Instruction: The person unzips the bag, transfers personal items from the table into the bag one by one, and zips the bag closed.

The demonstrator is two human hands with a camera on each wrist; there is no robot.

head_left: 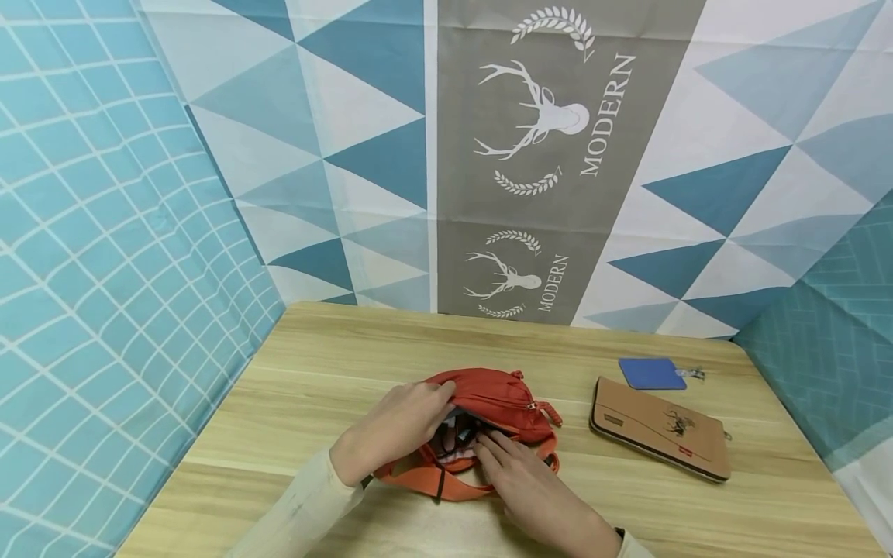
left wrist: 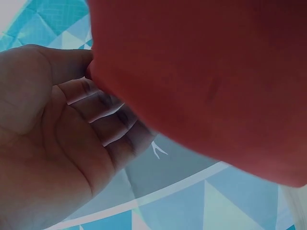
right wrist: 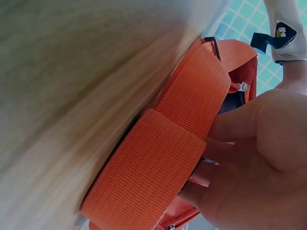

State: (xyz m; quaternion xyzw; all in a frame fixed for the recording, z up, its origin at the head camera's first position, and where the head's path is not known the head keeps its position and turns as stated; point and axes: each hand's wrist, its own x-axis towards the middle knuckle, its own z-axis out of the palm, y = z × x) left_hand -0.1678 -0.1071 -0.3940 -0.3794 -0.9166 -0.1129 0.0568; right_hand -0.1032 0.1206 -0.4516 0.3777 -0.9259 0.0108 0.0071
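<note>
A red waist bag (head_left: 481, 391) lies on the wooden table with its zipped mouth open toward me. My left hand (head_left: 401, 426) grips the upper left edge of that mouth; in the left wrist view the thumb and fingers of the left hand (left wrist: 62, 120) pinch the red fabric (left wrist: 192, 86). My right hand (head_left: 519, 480) reaches into the opening from the right, and its fingertips are hidden inside. Dark and whitish contents show dimly between the hands. An orange webbing strap (right wrist: 148, 172) runs along the near side, beside the right hand (right wrist: 259, 153).
To the right of the bag lies a tan zipped case (head_left: 659, 426) with a deer print. Behind it is a blue card holder (head_left: 651, 373) with a metal clip. Patterned cloth (head_left: 377, 155) hangs along the table's back edge, and blue checked cloth (head_left: 105, 232) on the left.
</note>
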